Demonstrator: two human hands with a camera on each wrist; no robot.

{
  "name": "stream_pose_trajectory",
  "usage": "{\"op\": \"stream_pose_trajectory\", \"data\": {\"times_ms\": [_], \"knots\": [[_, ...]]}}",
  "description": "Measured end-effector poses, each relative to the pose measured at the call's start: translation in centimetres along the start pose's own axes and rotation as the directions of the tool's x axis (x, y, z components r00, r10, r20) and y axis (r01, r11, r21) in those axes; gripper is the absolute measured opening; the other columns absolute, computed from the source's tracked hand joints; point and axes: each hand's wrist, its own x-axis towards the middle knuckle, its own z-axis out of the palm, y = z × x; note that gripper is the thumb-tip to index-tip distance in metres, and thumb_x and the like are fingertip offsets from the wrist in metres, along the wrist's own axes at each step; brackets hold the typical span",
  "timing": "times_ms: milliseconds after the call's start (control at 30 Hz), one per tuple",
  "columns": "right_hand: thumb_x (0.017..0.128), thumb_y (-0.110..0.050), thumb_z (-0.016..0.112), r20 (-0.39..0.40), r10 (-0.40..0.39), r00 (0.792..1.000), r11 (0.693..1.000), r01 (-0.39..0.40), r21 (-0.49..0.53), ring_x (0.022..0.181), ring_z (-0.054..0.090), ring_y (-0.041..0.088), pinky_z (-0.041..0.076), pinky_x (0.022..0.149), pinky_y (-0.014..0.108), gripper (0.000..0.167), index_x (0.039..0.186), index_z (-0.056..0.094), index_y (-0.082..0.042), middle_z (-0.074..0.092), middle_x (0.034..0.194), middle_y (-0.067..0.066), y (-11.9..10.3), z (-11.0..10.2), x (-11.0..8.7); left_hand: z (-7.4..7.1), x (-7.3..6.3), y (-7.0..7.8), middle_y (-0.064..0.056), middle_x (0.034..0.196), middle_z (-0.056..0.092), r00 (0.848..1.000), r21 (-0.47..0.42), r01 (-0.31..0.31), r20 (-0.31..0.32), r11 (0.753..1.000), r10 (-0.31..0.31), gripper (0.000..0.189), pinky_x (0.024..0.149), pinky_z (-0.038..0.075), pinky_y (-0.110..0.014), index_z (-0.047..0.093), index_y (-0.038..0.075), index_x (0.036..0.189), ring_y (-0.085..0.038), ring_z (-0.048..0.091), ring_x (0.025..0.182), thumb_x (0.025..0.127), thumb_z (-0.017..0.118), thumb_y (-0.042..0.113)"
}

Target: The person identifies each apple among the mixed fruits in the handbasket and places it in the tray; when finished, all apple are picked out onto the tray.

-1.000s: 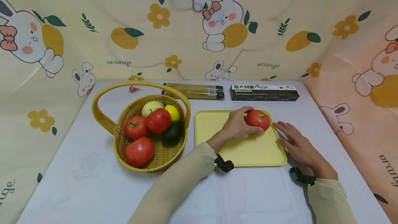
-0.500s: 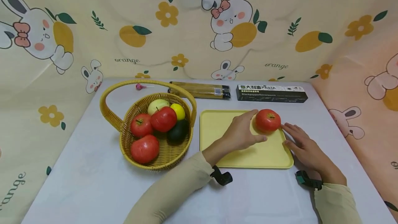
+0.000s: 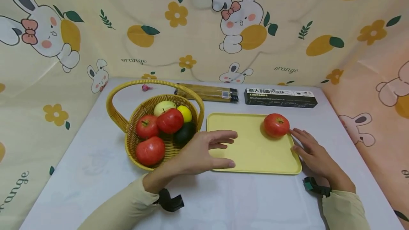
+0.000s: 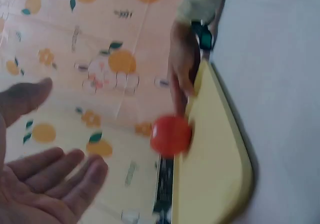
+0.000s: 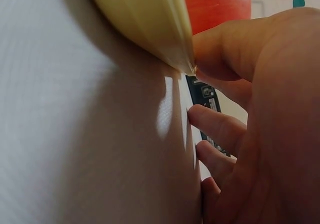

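My left hand (image 3: pixel 201 152) is in the air over the basket's right edge and the tray's left end, fingers spread apart from the thumb, holding nothing. A red apple (image 3: pixel 276 125) sits at the back right of the yellow tray (image 3: pixel 249 152); in the left wrist view the apple (image 4: pixel 171 135) is blurred. My right hand (image 3: pixel 314 153) rests at the tray's right edge with relaxed fingers. In the right wrist view, the thumb of the right hand (image 5: pixel 280 94) touches the tray's rim (image 5: pixel 185 49), and the other fingertips lie by the tabletop.
The wicker basket (image 3: pixel 129 152) at left, with a tall handle, holds several red fruits, a pale green fruit, a yellow one and a dark green one. Behind stand a pasta box (image 3: pixel 281 98), a brown packet (image 3: pixel 207 92) and a small pink-headed item (image 3: pixel 146 87).
My left hand has let go of the apple and drawn back left toward the basket. The apple stays on the tray. The right hand keeps its place at the tray's edge.
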Motion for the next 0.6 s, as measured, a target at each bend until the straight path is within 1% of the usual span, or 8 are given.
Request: {"op": "stream_pose_trajectory", "data": {"times_ms": [67,167,233,333,433,500,533,600], "knots": [[0.114,-0.039,0.056,-0.002,-0.001,1.0,1.0,0.001,0.002,0.166,0.0,0.056,0.015,0.115,0.092,0.073,0.175,0.025,-0.017,0.017,0.179,0.03,0.0,0.0,0.0,-1.4,-1.6,-0.4,-0.005,0.153,0.067,0.999,-0.024,-0.024,-0.028,0.999,0.023,0.069,0.112,0.057,-0.032,0.062,0.008,0.154,-0.024,0.069,0.137,0.091,0.089,0.016],[0.114,-0.04,0.056,-0.003,0.0,1.0,1.0,0.0,0.006,0.167,0.0,0.056,0.014,0.115,0.092,0.073,0.176,0.025,-0.018,0.017,0.179,0.029,0.0,0.1,0.0,-3.4,-4.0,-1.3,-0.007,0.152,0.068,0.996,-0.051,-0.03,-0.089,0.998,0.026,0.066,0.112,0.058,-0.036,0.062,0.007,0.153,-0.028,0.069,0.137,0.092,0.088,0.012],[0.114,-0.04,0.056,-0.003,-0.003,1.0,1.0,0.003,0.005,0.166,0.001,0.056,0.015,0.115,0.092,0.073,0.176,0.025,-0.017,0.018,0.179,0.03,-0.1,0.1,0.0,-4.8,-5.5,-1.9,-0.009,0.151,0.068,0.99,-0.056,-0.021,-0.139,0.998,0.013,0.065,0.111,0.058,-0.036,0.062,0.008,0.152,-0.027,0.07,0.135,0.093,0.088,0.01],[0.113,-0.039,0.058,-0.005,-0.006,1.0,1.0,0.006,0.008,0.166,0.003,0.057,0.016,0.115,0.092,0.073,0.175,0.026,-0.017,0.019,0.179,0.03,-0.3,0.1,0.0,-6.9,-7.7,-3.0,-0.014,0.15,0.068,0.977,-0.032,-0.005,-0.211,0.999,-0.002,0.064,0.11,0.059,-0.034,0.062,0.006,0.152,-0.022,0.071,0.132,0.093,0.088,0.008],[0.113,-0.039,0.058,-0.006,-0.004,1.0,1.0,0.004,0.012,0.166,0.002,0.057,0.016,0.115,0.092,0.073,0.175,0.026,-0.016,0.019,0.179,0.03,-0.4,0.1,0.0,-8.9,-9.8,-3.6,-0.017,0.148,0.069,0.961,0.016,0.047,-0.274,0.999,-0.041,0.063,0.107,0.06,-0.03,0.063,0.007,0.151,-0.017,0.072,0.129,0.093,0.088,0.009],[0.113,-0.039,0.057,-0.006,0.002,1.0,1.0,-0.002,0.016,0.166,0.001,0.057,0.015,0.115,0.092,0.073,0.175,0.026,-0.016,0.018,0.179,0.03,-0.4,0.1,0.0,-10.0,-11.0,-3.7,-0.016,0.146,0.07,0.948,0.074,0.099,-0.309,0.992,-0.071,0.062,0.105,0.06,-0.027,0.063,0.007,0.151,-0.019,0.074,0.126,0.094,0.087,0.01],[0.113,-0.039,0.057,-0.005,0.003,1.0,1.0,-0.003,0.017,0.166,0.0,0.057,0.015,0.115,0.092,0.073,0.175,0.025,-0.016,0.018,0.179,0.03,-0.4,0.1,0.0,-10.5,-11.6,-3.6,-0.016,0.146,0.071,0.941,0.111,0.128,-0.327,0.986,-0.085,0.061,0.104,0.061,-0.027,0.064,0.008,0.151,-0.021,0.075,0.125,0.095,0.087,0.011],[0.114,-0.039,0.057,-0.005,0.007,1.0,1.0,-0.007,0.016,0.166,0.0,0.056,0.015,0.115,0.092,0.073,0.175,0.025,-0.017,0.018,0.179,0.03,-0.4,0.0,-0.1,-11.2,-12.4,-3.2,-0.013,0.144,0.072,0.924,0.214,0.19,-0.369,0.958,-0.1,0.059,0.102,0.063,-0.031,0.065,0.009,0.15,-0.025,0.076,0.122,0.096,0.087,0.015]]}}
